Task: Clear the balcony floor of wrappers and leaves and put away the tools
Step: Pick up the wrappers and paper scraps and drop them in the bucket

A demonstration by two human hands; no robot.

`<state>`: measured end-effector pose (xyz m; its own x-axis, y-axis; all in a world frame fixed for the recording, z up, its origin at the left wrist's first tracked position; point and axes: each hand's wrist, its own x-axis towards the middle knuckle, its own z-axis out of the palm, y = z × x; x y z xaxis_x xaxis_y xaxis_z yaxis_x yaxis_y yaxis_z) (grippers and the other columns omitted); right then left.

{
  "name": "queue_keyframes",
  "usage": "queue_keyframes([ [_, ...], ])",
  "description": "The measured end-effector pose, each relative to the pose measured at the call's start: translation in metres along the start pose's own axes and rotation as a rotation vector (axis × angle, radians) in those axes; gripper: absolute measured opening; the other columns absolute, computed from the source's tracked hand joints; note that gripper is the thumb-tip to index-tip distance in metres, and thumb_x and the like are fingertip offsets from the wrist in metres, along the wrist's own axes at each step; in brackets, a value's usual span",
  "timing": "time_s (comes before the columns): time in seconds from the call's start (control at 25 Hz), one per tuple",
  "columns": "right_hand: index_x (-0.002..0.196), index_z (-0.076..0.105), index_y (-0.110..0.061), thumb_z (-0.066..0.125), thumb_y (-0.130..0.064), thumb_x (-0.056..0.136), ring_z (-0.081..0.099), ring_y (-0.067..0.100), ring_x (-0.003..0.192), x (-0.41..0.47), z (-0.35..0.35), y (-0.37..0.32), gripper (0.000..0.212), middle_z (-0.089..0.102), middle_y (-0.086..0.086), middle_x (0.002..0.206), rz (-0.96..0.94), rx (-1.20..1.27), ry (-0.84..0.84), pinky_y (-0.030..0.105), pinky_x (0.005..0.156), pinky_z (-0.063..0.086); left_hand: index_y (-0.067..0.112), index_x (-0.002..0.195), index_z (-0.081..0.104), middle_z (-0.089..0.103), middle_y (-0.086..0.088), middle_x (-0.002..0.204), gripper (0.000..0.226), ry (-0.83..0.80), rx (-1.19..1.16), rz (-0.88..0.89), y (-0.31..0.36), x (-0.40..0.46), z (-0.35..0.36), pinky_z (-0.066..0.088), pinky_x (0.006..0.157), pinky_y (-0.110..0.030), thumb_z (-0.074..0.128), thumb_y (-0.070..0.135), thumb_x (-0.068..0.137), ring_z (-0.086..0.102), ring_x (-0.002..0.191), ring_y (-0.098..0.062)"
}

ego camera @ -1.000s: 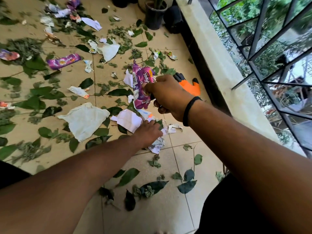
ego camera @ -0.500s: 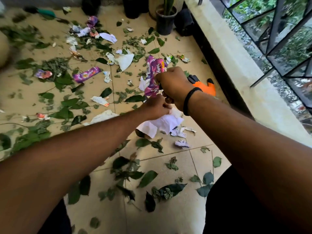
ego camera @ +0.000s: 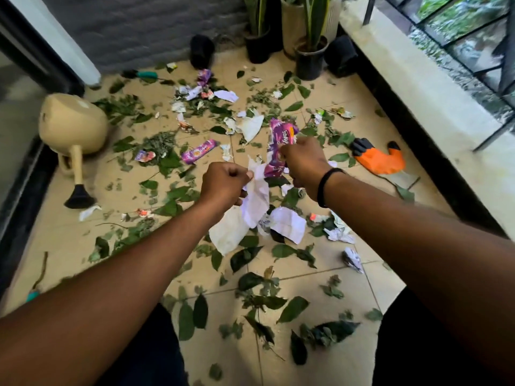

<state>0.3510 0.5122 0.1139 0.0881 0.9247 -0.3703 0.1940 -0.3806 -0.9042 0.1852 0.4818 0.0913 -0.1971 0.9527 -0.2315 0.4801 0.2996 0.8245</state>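
The person's left hand (ego camera: 225, 183) is curled into a fist with its fingers pinching the top of a crumpled white paper (ego camera: 255, 201), which hangs down from the grip and clear of the tiled floor (ego camera: 320, 282). The right hand (ego camera: 302, 161) is likewise curled, gripping a purple wrapper (ego camera: 280, 146) that stands up and out of the fist, its long axis running away from the person; some white scraps seem bunched in with it, though how many cannot be told. The two hands sit close together at about the same height, the paper's upper edge just beside the lower end of the purple wrapper, so a hand-over of the paper into the right-hand bundle looks like the step in hand. What the next pick turns on is where the nearest loose litter lies: a white sheet (ego camera: 288, 224) lies flat on the floor directly below and slightly right of the hands, nearer the right hand, but that hand is full, so the left would probably be the one to drop to it once freed. A second purple wrapper (ego camera: 198, 151) lies on the left, its long axis slanting up to the right, nearer the left hand. Leaves cover most of the floor. Of the tools, an orange glove (ego camera: 379, 160) lies near the ledge on the right, a beige watering can (ego camera: 72, 126) on its side at the left
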Motion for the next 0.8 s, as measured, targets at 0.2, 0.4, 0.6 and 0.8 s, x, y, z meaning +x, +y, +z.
queue_keyframes([
  [0.2,0.072,0.040,-0.018,0.046,-0.012,0.100,0.032,0.018,0.054,-0.043,-0.002,-0.029,0.029,0.036,-0.001,0.063,0.022,0.010,0.134,0.029,0.052,0.029,0.027,0.061,0.068,0.067,0.003,0.059,0.039,0.109,-0.072,-0.053,0.023,-0.038,-0.014,0.053,0.051,-0.034,0.062,0.009,0.095,0.062,0.050,-0.018],
  [0.4,0.068,0.040,-0.019,0.047,-0.019,0.092,0.034,0.018,0.056,-0.114,-0.012,0.011,0.024,0.041,-0.002,0.059,0.207,0.090,0.311,0.031,0.053,0.031,0.028,0.058,0.070,0.067,0.004,0.058,0.037,0.181,-0.223,-0.274,0.018,-0.109,-0.024,0.061,0.059,-0.041,0.060,0.006,0.087,0.066,0.054,-0.018],
  [0.6,0.069,0.042,-0.020,0.043,-0.005,0.101,0.033,0.011,0.050,-0.248,-0.013,0.042,0.035,0.042,-0.004,0.056,0.387,0.151,0.279,0.022,0.046,0.027,0.023,0.069,0.072,0.069,-0.002,0.064,0.025,0.207,-0.293,-0.506,-0.006,-0.234,-0.047,0.062,0.063,-0.046,0.060,0.010,0.086,0.068,0.060,-0.019],
  [0.8,0.069,0.042,-0.019,0.046,-0.002,0.099,0.031,0.011,0.045,-0.415,-0.036,-0.053,0.035,0.038,0.000,0.054,0.524,0.243,0.354,0.018,0.041,0.025,0.022,0.083,0.075,0.071,-0.002,0.069,0.011,0.087,-0.341,-0.553,0.081,-0.384,-0.135,0.059,0.060,-0.030,0.067,0.018,0.089,0.070,0.058,-0.014],
])
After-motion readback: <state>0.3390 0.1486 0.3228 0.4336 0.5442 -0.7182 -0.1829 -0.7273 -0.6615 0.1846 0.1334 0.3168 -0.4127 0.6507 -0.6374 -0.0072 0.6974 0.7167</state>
